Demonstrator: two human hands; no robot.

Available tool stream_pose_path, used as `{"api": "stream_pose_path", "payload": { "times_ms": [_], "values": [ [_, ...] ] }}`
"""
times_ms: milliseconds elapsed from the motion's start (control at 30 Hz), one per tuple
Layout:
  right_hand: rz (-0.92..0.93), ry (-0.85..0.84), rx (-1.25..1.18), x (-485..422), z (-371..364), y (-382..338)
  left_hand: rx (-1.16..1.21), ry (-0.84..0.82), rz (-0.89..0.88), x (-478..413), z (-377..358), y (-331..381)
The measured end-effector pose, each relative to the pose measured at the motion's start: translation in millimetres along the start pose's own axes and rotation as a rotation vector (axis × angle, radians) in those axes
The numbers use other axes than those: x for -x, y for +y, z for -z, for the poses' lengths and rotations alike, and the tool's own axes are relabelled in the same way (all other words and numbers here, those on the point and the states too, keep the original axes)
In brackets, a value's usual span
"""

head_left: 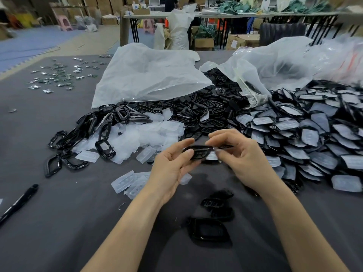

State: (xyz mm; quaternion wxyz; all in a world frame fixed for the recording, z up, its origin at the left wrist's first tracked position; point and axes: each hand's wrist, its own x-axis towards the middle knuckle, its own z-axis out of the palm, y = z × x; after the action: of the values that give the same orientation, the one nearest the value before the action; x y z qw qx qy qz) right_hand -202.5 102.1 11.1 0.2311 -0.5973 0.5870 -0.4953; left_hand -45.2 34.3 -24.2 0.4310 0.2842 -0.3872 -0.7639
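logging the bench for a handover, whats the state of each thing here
left hand, grips the black shell
right hand, pinches its right end
black shell, held above the table
white bag, slumped, mouth open
clear bag, open, black parts spilling out
pen, lying on the table

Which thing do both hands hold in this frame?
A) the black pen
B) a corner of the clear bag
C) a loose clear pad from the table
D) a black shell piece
D: the left hand and the right hand both pinch a black shell piece above the grey table. The black pen lies apart at the left, and the clear bag lies behind the piles.
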Motion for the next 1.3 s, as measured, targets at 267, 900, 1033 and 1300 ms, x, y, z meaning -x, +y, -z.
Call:
{"api": "stream_pose_path", "payload": {
  "times_ms": [267,900,1033,1300],
  "values": [
    [-0.175,0.360,0.545,-3,13,32,0.089,0.179,-0.107,-10,16,8],
    [0.152,-0.209,0.845,2,-70,14,0.122,0.205,-0.170,-11,20,12],
    [0.096,-0.113,0.852,-1,-67,20,0.100,0.192,-0.174,-11,18,8],
    [0.278,0.036,0.955,-6,-73,18,0.050,0.169,-0.196,-12,19,3]
  ]
}}
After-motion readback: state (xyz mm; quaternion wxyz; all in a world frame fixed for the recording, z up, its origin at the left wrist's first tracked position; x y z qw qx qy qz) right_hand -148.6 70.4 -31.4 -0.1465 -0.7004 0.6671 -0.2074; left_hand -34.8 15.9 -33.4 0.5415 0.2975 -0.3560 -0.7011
